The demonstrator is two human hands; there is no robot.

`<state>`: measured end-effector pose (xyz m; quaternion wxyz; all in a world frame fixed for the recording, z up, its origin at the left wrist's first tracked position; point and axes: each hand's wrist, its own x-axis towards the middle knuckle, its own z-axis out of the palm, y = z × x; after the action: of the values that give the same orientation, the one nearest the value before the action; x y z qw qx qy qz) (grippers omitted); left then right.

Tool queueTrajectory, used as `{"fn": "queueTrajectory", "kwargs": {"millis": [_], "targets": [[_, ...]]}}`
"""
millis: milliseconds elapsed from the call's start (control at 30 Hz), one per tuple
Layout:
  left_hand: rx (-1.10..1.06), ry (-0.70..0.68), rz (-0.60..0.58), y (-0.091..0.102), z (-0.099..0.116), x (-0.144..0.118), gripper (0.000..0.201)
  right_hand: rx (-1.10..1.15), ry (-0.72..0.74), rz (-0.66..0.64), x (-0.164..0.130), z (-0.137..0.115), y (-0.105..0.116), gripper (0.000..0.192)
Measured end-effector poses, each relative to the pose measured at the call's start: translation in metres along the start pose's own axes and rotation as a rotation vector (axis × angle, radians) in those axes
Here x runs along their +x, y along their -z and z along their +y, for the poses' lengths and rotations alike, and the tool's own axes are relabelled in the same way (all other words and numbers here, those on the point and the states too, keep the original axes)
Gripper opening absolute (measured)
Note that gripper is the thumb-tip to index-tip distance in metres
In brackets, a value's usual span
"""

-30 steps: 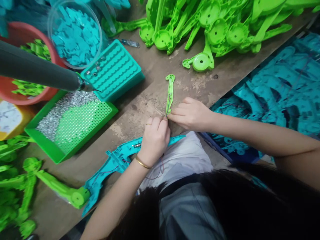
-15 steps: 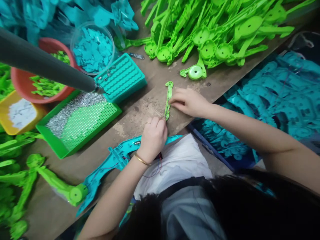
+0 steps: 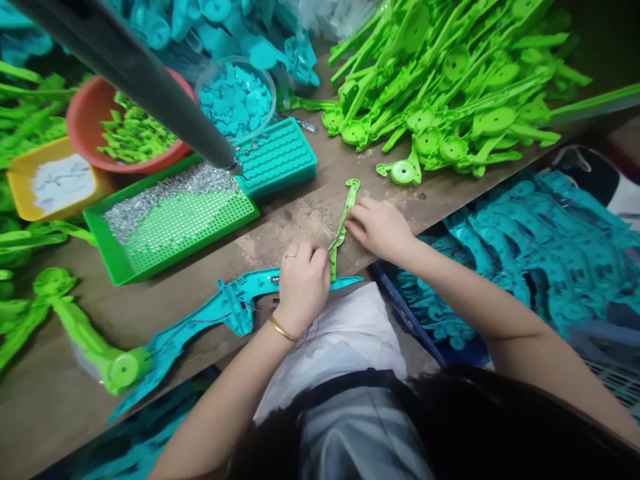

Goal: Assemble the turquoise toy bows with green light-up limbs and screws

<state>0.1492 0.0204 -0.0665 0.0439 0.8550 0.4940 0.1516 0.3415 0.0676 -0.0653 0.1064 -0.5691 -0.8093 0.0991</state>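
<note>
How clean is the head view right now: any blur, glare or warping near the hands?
Head view: both hands, left and right, and the green strip look sharp; light is even and soft, no glare; wide-angle warping bends the edges; the grey bar looms soft.

A slim bright-green plastic strip (image 3: 343, 225) with a hooked, rounded top end lies nearly flat on the brown desk (image 3: 300, 213), slanting from upper right to lower left, its lower end pinched, its middle pressed by fingertips.
</note>
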Motion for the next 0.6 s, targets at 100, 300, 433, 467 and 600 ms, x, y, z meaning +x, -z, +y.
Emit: {"fn": "queueTrajectory", "kwargs": {"millis": [100,300,433,467,600], "targets": [[0.025,-0.009,-0.018,-0.001,0.001,0.002,0.018,0.175,0.084,0.01,-0.007,-0.003,0.0,0.016],[0.044,-0.006,-0.054,0.001,0.0,0.004,0.018,0.402,0.153,0.043,-0.018,-0.002,-0.011,0.014],[0.001,-0.003,-0.045,-0.001,-0.001,0.007,0.018,0.304,0.162,0.067,-0.019,-0.005,-0.017,0.018],[-0.017,-0.008,-0.042,-0.003,-0.001,0.008,0.019,0.258,0.17,0.067,-0.02,-0.006,-0.017,0.019],[-0.061,-0.041,-0.042,-0.012,0.0,0.01,0.02,0.089,0.211,0.045,-0.019,-0.008,-0.017,0.027]]}}
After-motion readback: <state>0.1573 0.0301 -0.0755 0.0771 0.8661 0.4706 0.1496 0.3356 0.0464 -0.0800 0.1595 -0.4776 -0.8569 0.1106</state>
